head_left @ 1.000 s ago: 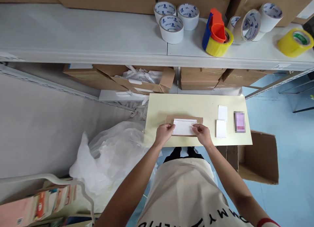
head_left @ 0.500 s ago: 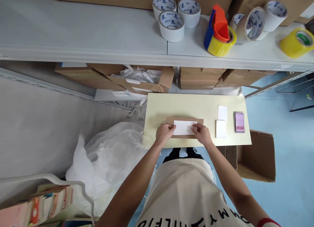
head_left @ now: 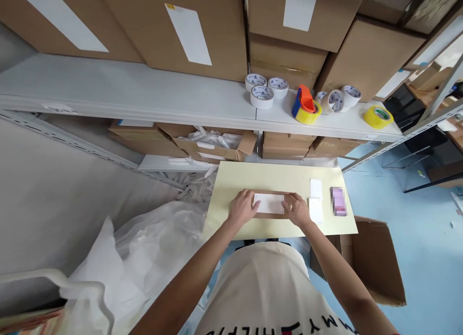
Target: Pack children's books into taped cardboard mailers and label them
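A small flat cardboard box point(head_left: 269, 216) lies on the pale yellow tabletop point(head_left: 238, 173). On its upper face is a white label point(head_left: 268, 203). My left hand point(head_left: 242, 207) grips the box's left end, with the thumb at the label's left edge. Around the right end closes my right hand point(head_left: 295, 208), its thumb beside the label's right edge. Both hands cover the ends of the box. Just right of my right hand are two stacks of white labels, a nearer stack point(head_left: 316, 210) and a farther stack point(head_left: 316, 188).
A purple pack point(head_left: 339, 201), partly blurred, lies at the table's right. An open carton point(head_left: 376, 258) stands on the floor at right. Plastic wrapping point(head_left: 144, 248) is heaped at left. Tape rolls point(head_left: 262, 97) and a tape dispenser point(head_left: 306, 103) sit on the shelf point(head_left: 181, 98).
My view has tilted up, showing more of the shelf's cartons. My fingers have gone from pinching the label's ends to wrapping round the box's ends, thumbs on top.
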Demonstrator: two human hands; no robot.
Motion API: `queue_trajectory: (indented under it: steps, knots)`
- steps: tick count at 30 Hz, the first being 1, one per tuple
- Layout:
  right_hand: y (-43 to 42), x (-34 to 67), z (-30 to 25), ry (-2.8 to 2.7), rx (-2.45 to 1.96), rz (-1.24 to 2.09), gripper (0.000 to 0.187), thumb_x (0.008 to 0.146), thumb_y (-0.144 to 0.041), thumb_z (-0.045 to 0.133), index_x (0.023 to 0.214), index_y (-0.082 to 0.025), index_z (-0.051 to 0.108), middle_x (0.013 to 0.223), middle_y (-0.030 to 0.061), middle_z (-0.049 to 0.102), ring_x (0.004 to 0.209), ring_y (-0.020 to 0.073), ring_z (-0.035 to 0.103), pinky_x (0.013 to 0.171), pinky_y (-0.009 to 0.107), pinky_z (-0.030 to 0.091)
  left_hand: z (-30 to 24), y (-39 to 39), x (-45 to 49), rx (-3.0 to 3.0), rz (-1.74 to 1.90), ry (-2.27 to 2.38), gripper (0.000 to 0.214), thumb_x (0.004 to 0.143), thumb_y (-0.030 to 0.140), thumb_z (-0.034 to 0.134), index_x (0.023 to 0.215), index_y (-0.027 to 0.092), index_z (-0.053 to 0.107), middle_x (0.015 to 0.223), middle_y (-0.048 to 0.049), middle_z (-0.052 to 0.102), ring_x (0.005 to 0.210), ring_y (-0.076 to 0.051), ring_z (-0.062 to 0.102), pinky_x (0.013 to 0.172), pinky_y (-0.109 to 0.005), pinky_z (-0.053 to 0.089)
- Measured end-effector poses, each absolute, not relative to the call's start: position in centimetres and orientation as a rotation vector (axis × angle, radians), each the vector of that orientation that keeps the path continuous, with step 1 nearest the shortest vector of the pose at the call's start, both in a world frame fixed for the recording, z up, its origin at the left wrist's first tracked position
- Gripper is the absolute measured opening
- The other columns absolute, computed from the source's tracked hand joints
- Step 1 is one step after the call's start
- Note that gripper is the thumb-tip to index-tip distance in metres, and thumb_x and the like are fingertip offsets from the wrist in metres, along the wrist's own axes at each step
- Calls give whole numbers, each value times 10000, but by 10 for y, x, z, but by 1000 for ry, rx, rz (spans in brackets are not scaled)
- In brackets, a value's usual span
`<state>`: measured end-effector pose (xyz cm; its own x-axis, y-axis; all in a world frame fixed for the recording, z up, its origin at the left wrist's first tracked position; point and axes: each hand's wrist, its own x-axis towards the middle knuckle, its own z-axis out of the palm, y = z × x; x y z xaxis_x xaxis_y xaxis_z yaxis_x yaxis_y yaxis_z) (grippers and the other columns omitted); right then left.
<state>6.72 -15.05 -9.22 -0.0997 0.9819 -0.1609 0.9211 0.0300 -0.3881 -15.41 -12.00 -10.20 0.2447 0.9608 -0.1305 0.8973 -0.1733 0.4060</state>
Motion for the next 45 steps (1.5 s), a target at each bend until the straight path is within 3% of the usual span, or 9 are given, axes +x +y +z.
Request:
queue_trajectory:
  steps: [4,11,17,26,31,35,38,41,45]
  knots:
    - [-159,53,-112,-2537,-1725,530,555,932,-274,378,1461,-110,412,1544,144,381,1430,262,341,1129,435,320,-128,-127,-159,2488,221,1180,692,859,510,519,1448,161,417,1521,-155,415,1416,-304,351,1164,-493,221]
    - [-190,53,-145,-2397,-2020,217,643,982,-429,334,1526,-94,258,1578,189,276,1475,330,230,1153,595,183,-152,-129,-189,2660,103,1050,916,839,676,450,1545,149,201,1590,-172,258,1482,-336,191,1175,-580,17]
    - [-205,12,-159,-2498,-1848,245,669,994,-479,271,1548,-117,177,1590,148,267,1487,279,207,1168,493,220,-152,-146,-180,2686,40,829,868,857,613,466,1551,179,177,1594,-136,270,1481,-296,208,1187,-548,18]
    - [-234,44,-143,-2281,-2107,226,650,976,-499,357,1530,-169,274,1577,149,301,1469,336,245,1167,592,145,-145,-150,-200,2507,207,934,634,868,457,545,1455,253,418,1527,-126,413,1418,-311,342,1175,-599,72]
    - [-208,38,-136,-2208,-2122,336,626,981,-472,371,1534,-202,256,1597,145,260,1476,327,228,1144,594,227,-130,-130,-180,2360,305,1105,406,886,351,527,1277,268,601,1244,-111,638,1187,-288,542,1075,-504,339]
    - [-201,33,-147,-2086,-2186,414,613,980,-460,390,1539,-264,232,1621,129,191,1490,337,170,1106,611,288,-134,-118,-177,2265,368,1276,327,830,305,609,1149,260,671,1226,-120,613,1179,-315,530,992,-475,414]
    - [-211,39,-157,-1957,-2217,419,629,983,-455,382,1549,-256,195,1636,150,95,1493,363,138,1089,598,322,-152,-121,-184,2081,516,1472,528,793,358,670,1296,238,566,1419,-168,457,1308,-378,422,1034,-544,375]
    - [-221,53,-161,-1734,-2236,495,678,982,-488,351,1560,-209,131,1637,174,3,1481,350,203,1073,535,376,-173,-129,-186,1816,676,1553,840,765,423,692,1473,194,304,1515,-223,289,1411,-405,284,1064,-583,346]
    - [-213,69,-155,-1358,-2251,687,739,968,-567,288,1558,-151,130,1610,190,185,1450,309,308,1090,498,372,-187,-136,-178,1516,773,1563,988,729,473,702,1498,147,174,1503,-233,278,1443,-379,245,1133,-544,301]
